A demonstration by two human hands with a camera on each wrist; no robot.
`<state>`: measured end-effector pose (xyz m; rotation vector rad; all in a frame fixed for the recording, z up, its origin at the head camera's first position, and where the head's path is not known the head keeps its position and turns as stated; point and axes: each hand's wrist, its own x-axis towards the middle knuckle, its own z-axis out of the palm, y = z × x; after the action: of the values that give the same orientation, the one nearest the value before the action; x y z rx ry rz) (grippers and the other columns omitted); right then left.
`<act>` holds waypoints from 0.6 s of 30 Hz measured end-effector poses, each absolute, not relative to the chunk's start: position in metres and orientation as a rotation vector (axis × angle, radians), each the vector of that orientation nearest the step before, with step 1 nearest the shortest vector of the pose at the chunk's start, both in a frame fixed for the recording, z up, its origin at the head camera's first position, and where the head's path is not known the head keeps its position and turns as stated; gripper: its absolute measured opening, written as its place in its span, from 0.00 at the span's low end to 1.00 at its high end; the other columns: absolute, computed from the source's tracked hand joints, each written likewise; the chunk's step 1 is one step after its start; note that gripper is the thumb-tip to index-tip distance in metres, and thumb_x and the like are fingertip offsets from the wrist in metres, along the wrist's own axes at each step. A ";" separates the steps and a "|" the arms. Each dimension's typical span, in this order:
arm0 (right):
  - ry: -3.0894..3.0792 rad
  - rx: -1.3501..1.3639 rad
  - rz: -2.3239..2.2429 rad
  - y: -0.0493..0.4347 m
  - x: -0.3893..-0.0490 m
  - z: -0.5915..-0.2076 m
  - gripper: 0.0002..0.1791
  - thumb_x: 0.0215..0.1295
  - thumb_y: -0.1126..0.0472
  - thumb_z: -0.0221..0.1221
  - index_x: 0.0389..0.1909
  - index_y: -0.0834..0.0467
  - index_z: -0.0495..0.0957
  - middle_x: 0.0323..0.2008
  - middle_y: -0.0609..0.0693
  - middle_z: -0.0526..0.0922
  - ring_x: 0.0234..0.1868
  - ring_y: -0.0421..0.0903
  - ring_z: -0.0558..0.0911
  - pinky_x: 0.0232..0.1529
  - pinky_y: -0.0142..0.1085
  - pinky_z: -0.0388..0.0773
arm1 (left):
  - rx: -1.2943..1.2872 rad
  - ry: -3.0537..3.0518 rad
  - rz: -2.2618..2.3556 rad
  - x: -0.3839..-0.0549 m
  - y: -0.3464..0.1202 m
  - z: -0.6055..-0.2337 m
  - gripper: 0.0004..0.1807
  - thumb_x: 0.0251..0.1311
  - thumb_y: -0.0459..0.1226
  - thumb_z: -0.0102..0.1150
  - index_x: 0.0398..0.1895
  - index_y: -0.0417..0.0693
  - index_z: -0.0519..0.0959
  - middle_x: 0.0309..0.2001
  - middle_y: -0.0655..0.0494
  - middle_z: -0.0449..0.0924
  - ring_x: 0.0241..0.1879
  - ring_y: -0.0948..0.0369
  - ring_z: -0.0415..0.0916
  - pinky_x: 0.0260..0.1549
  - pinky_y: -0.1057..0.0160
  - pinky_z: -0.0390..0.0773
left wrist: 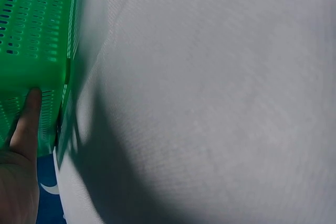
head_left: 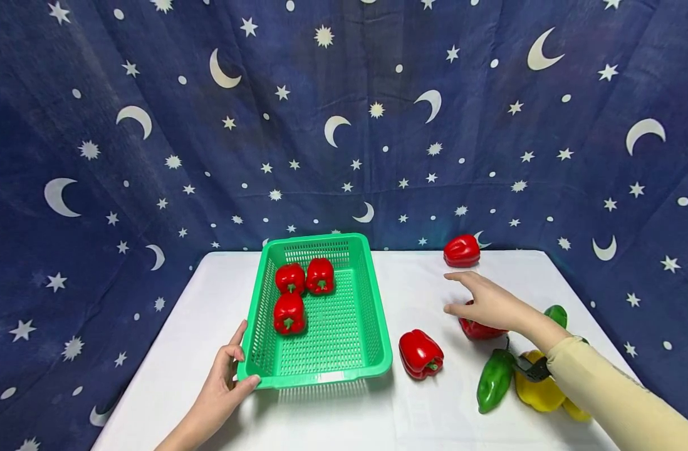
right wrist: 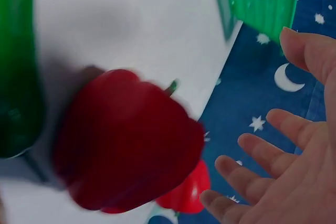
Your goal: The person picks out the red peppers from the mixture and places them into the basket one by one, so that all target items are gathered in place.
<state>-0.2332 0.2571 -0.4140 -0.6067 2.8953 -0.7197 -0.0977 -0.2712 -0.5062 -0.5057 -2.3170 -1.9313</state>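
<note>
My left hand (head_left: 222,376) holds the near left corner of a green plastic basket (head_left: 382,319), thumb at the front rim and fingers along the left side. In the left wrist view a finger (left wrist: 30,116) touches the basket's wall. Three red bell peppers (head_left: 289,313) stand inside, toward the left. With fingers spread and nothing in them, my right hand (head_left: 487,300) hovers over a red bell pepper (head_left: 482,331), partly hiding it. The right wrist view shows that pepper (right wrist: 126,140) apart from the fingers. Another red bell pepper (head_left: 420,354) lies right of the basket.
One more red bell pepper (head_left: 462,250) lies at the table's far edge. Below the right forearm are a green pepper (head_left: 493,382), yellow peppers (head_left: 538,394) and a second green one (head_left: 556,315), partly covered. A dark blue curtain (head_left: 344,156) hangs behind the white table (head_left: 344,419).
</note>
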 end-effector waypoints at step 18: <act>2.909 -0.401 -0.735 0.294 -0.204 -0.437 0.50 0.61 0.36 0.68 0.73 0.64 0.63 0.66 0.70 0.69 0.63 0.67 0.71 0.59 0.65 0.70 | -0.506 -2.277 -1.917 -0.096 -0.266 -0.502 0.20 0.65 0.19 0.56 0.46 0.35 0.54 0.83 0.46 0.37 0.73 0.73 0.52 0.45 0.63 0.80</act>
<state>-0.2042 0.2938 -0.4365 -0.4011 2.9092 -0.7349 -0.0963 -0.2664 -0.5017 -0.5055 -2.2774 -1.9172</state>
